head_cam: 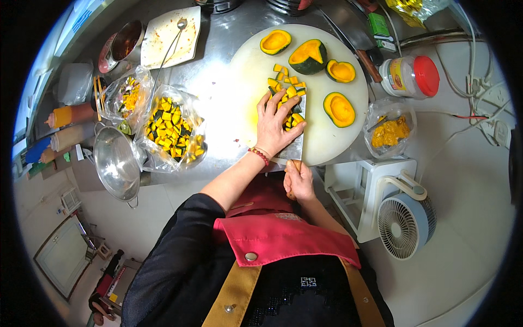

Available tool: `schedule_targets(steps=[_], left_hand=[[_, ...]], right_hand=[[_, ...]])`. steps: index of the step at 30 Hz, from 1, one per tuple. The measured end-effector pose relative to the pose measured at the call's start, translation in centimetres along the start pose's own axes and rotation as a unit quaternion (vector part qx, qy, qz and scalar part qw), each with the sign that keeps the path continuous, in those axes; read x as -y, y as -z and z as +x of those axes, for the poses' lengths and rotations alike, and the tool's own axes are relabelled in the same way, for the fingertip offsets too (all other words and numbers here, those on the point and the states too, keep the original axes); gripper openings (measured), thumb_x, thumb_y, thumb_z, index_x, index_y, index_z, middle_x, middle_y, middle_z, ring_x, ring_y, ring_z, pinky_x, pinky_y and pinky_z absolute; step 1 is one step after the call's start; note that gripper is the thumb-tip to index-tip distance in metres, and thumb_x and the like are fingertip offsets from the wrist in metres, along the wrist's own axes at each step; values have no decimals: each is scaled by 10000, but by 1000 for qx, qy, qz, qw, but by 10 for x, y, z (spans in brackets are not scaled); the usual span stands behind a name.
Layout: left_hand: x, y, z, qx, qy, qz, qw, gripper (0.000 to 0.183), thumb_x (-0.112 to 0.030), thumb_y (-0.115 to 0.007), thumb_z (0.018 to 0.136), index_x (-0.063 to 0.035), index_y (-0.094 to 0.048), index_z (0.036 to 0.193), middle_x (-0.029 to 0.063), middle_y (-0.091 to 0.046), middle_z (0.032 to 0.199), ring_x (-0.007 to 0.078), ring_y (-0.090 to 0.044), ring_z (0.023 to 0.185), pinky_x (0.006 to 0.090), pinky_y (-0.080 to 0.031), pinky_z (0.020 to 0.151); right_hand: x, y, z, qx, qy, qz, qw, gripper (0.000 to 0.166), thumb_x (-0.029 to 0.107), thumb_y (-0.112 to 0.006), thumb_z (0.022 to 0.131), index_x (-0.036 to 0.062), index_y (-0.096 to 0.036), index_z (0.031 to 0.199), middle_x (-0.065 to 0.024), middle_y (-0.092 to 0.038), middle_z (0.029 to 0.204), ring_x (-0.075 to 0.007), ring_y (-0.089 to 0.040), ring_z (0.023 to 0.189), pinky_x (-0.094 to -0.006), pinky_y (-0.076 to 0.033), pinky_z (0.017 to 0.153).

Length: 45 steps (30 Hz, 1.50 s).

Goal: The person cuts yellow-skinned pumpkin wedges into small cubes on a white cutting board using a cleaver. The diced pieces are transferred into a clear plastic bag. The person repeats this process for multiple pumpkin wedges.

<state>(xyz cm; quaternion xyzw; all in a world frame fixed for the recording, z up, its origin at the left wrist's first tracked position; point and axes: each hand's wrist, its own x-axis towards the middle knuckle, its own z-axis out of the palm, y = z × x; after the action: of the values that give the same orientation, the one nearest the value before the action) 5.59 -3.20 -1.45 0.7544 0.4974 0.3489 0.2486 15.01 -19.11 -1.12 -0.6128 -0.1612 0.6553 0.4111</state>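
Observation:
My right hand (298, 180) is closed around the wooden handle of a cleaver, whose broad blade (292, 153) lies flat over the near part of a round white cutting board (253, 53). Fingers spread, my left hand (277, 124) rests over diced green-skinned pumpkin (291, 90) on the blade; some dice lie on the board just beyond. A large cut pumpkin piece (308, 57) and several hollowed pieces, one of them at the right (339, 109), lie on the board. To the left, a clear plastic bag (198, 118) holds many pumpkin dice.
Left are a steel colander (116, 163), a bag of scraps (130, 96), a stained square plate (171, 36) and squeeze bottles. Right are another cleaver (367, 65), a red-lidded jar (408, 76) and a bag of orange pulp (390, 131). A fan (404, 227) stands lower right; a person (100, 292) is far off lower left.

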Motion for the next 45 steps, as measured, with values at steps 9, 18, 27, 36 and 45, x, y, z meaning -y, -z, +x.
schedule_targets(steps=[9,18,27,36,45], left_hand=[[-4,15,-4,-62,35,-40,997,619,-300,-837,712,-150,-636,1278,132,-500,1427,421,-378,1321,525,-316,1124],[5,88,-12,-197,77,-30,977,684,-258,-871,650,-176,-636,1287,157,-495,1443,453,-378,1333,562,-318,1116],[81,166,-46,-322,216,80,918,596,-293,-830,728,-119,-640,1266,144,-535,1400,396,-421,1298,512,-324,1115],[128,186,-73,-359,292,99,881,466,-221,-820,747,-104,-665,1170,160,-578,1317,351,-523,1223,472,-351,1082],[158,209,-72,-304,314,308,845,220,-317,-689,837,-230,-714,1038,100,-620,1213,330,-524,1162,520,-344,961]], right_hand=[[11,-2,-5,20,7,-42,999,282,267,-559,1041,36,-517,885,-11,-471,513,-96,-443,371,-266,-342,348],[33,-41,-4,115,19,-104,988,229,201,-552,1038,30,-507,892,-23,-459,529,-107,-422,369,-268,-351,349],[62,-149,23,227,-64,-278,931,257,228,-563,1035,43,-510,866,-21,-467,522,-113,-428,365,-266,-319,349],[54,-208,18,240,-143,-274,920,322,298,-587,1028,37,-524,851,-28,-473,539,-129,-457,391,-283,-354,371],[79,-212,1,223,-153,-234,934,321,307,-568,1027,45,-519,847,-29,-492,561,-131,-477,401,-288,-375,383]])
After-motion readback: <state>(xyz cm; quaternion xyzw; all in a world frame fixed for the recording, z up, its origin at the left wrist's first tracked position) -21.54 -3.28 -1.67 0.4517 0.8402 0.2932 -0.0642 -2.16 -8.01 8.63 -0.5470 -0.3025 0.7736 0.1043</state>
